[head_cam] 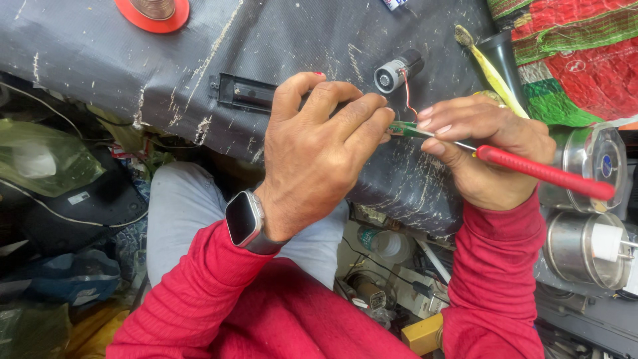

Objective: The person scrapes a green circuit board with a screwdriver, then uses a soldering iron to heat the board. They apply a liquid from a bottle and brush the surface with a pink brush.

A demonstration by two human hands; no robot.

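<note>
A: Beside the small grey motor (pixel 397 71), what do the hands hold?

B: Just below it, the left hand (pixel 319 153) pinches a small green board (pixel 405 129); the right hand (pixel 485 149) grips a red-handled soldering iron (pixel 541 171), its long axis running rightward from the board.

At twelve o'clock we lose most of the orange spool (pixel 153 11) past the top edge, and a small white-and-blue item (pixel 394 3) is nearly all cut off there too. Our left hand (pixel 319 153) covers the near end of the green piece (pixel 407 129), so we cannot tell what its fingers pinch. At three o'clock the metal canisters (pixel 585 219) run off the right edge. The clutter at six o'clock is too jumbled to identify
</note>
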